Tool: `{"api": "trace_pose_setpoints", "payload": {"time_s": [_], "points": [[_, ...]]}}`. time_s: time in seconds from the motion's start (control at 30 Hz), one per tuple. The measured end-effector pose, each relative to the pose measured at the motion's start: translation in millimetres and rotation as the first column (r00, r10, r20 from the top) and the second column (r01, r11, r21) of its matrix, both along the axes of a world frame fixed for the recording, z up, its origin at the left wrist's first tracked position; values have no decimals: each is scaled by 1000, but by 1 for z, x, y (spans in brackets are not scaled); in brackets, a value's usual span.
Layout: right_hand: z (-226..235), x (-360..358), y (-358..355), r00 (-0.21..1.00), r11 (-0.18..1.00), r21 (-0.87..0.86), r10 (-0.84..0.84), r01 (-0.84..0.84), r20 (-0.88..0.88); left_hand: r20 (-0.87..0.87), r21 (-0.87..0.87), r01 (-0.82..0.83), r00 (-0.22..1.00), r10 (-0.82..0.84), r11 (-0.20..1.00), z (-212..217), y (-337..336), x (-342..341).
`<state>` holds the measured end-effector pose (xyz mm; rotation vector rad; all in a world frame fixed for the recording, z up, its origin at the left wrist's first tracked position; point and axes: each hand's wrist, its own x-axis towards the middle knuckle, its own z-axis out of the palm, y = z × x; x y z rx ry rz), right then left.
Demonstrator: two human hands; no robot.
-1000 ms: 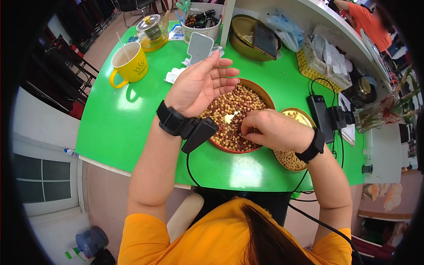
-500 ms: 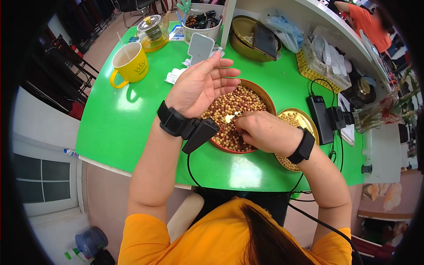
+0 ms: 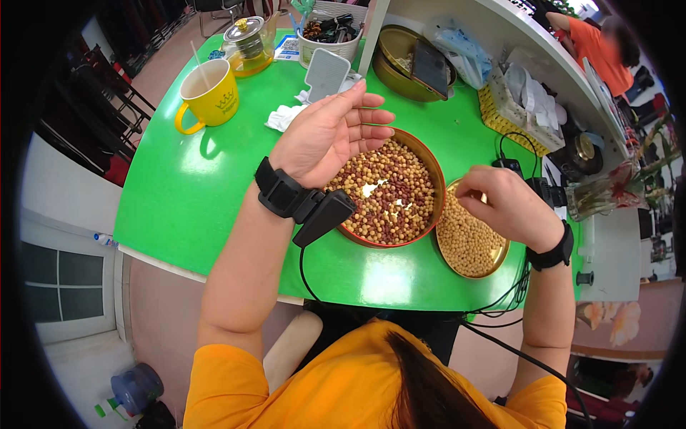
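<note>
A round red-rimmed pan [image 3: 432,168] holds mixed yellow beans and reddish-brown beans [image 3: 389,171], with bare shiny patches of its bottom showing. To its right, a smaller golden plate [image 3: 502,256] is filled with yellow beans [image 3: 468,247]. My right hand [image 3: 511,204] hovers over the far part of that plate, thumb and fingers drawn together in a pinch; whatever is between them is hidden. My left hand [image 3: 329,136] is held open at the pan's far left edge, palm turned inward, fingers stretched, nothing in it. It hides part of the pan.
A yellow mug [image 3: 211,96] and a glass teapot [image 3: 250,46] stand at the far left. Behind my left hand are a grey phone-shaped stand [image 3: 327,74] and crumpled tissue [image 3: 284,117]. Bowls with a phone [image 3: 430,66], a yellow basket [image 3: 500,114] and black cables [image 3: 511,293] lie rightward.
My right hand has lifted out of the pan and moved right, over the golden plate. More of the pan's beans and bare bottom now show. My left hand has barely moved.
</note>
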<state>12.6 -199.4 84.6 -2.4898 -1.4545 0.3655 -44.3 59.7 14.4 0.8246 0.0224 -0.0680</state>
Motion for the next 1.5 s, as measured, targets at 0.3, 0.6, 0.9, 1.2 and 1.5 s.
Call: {"api": "trace_pose_setpoints", "payload": {"time_s": [0.3,0.6,0.9,1.2,1.5], "points": [[-41,-3,71,983,971,176,176,-164,-50,61,-103,-45,997,51,994,2,20,-2],[-65,-1,108,966,979,36,206,-202,-157,67,-160,-11,997,22,987,0,21,-2],[-61,-6,103,976,983,25,185,-184,-111,51,-145,-34,998,42,989,2,16,-2],[-68,-4,95,979,982,21,188,-187,-83,84,-123,28,996,-18,992,2,15,1],[-82,-16,103,964,959,102,259,-264,61,30,-129,-8,999,12,992,-1,16,-5]]}}
